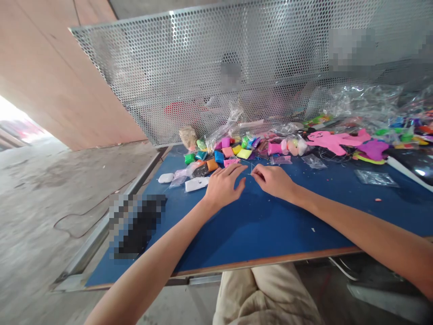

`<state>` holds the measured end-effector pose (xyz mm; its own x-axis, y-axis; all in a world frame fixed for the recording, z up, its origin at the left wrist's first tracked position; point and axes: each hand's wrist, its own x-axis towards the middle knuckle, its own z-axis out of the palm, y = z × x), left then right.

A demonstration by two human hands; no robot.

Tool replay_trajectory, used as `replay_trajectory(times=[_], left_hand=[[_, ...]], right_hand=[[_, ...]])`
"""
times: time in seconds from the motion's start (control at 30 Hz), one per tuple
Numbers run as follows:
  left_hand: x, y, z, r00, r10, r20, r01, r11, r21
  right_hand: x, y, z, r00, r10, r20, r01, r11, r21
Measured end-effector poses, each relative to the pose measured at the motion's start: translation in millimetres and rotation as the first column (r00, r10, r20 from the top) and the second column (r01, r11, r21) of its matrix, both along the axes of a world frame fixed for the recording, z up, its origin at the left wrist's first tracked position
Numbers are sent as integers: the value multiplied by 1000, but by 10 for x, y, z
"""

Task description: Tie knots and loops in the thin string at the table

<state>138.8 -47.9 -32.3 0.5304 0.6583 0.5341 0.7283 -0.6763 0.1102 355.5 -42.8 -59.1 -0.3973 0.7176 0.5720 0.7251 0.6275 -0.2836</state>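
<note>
My left hand [223, 184] lies on the blue table [257, 225] with its fingers stretched toward a pink clay packet [231, 162]. Close beside it my right hand [272, 179] is pinched shut on a thin, tiny thing, perhaps a thread or needle, too small to name. The two hands nearly meet at their fingertips. Just beyond them lies a heap of small coloured clay packets [219, 155], with a white packet [196, 183] to the left of my left hand.
A perforated metal screen [216, 67] stands behind the table. Pink [333, 141] and purple [372, 149] foam cut-outs and clear plastic bags [365, 104] lie at the right. A white oval object [166, 178] and a dark object [142, 223] sit at the left edge.
</note>
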Motion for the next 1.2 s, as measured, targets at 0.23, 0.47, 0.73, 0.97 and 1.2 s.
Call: replay_trajectory(times=[0.23, 0.47, 0.73, 0.97, 1.2], left_hand=[[68, 16, -129, 857, 28, 515, 288, 802, -523], [157, -39, -147, 674, 93, 733, 500, 674, -544], [105, -114, -12, 802, -80, 591, 353, 862, -363], [75, -175, 59, 839, -66, 540, 265, 916, -300], [53, -171, 22, 866, -105, 488, 235, 948, -215]], right_hand=[[-60, -27, 1, 976, -30, 217, -22, 972, 236], [-107, -57, 10, 968, -1, 251, -64, 966, 252], [-178, -182, 68, 983, -9, -182, -17, 990, -141], [-137, -142, 76, 920, -36, -390, -109, 933, -343], [-96, -91, 61, 872, -44, -487, -152, 922, -356]])
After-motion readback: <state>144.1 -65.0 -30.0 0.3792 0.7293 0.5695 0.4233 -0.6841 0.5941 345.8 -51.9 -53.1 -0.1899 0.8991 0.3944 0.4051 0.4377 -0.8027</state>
